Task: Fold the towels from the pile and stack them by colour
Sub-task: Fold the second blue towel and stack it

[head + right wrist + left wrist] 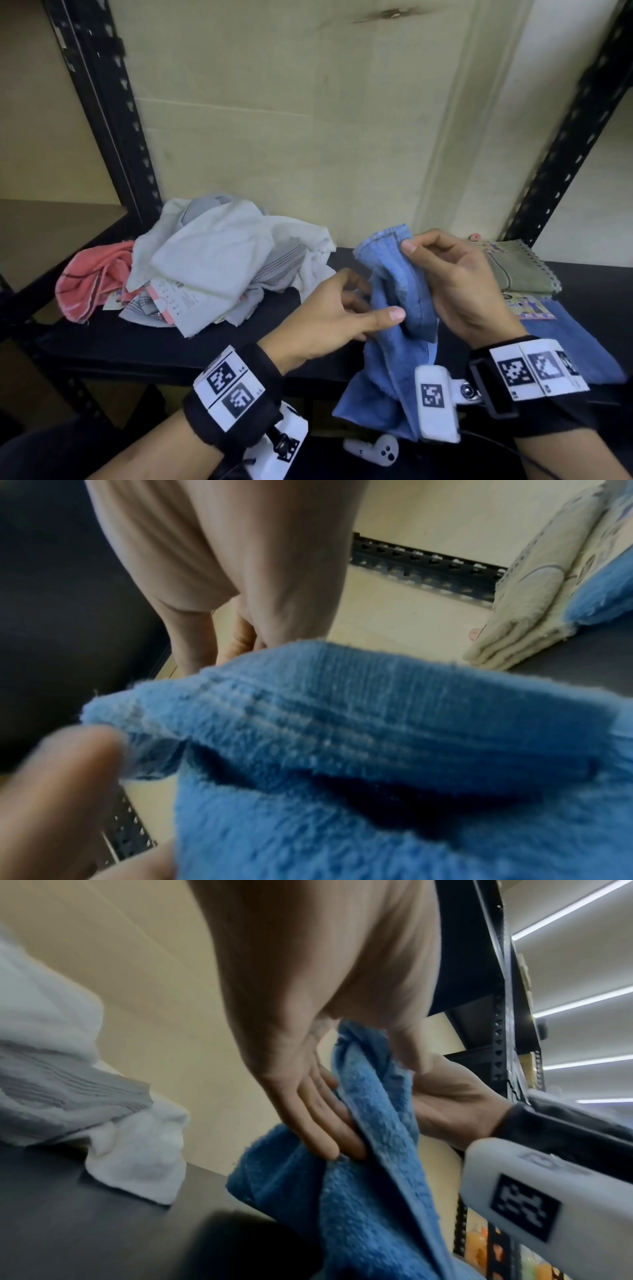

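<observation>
A blue towel (394,359) hangs crumpled between my hands above the front edge of the black shelf (137,342). My right hand (411,250) pinches its hemmed top edge between thumb and forefinger. Lower down, my left hand (376,301) holds the towel, thumb across the front and straight fingers (318,1123) against the back. Its terry surface fills the right wrist view as the blue towel (377,750). The unfolded pile lies at the left: white and grey-striped towels (222,260) and a pink towel (92,277). At the right lie a folded green towel (520,270) and a folded blue towel (575,346).
Black perforated shelf uprights stand at the left (102,102) and the right (575,137), with a beige wall behind. Paper tags (171,298) stick out of the pile. A printed label (527,305) lies between the folded towels. A white controller (373,448) sits below the shelf edge.
</observation>
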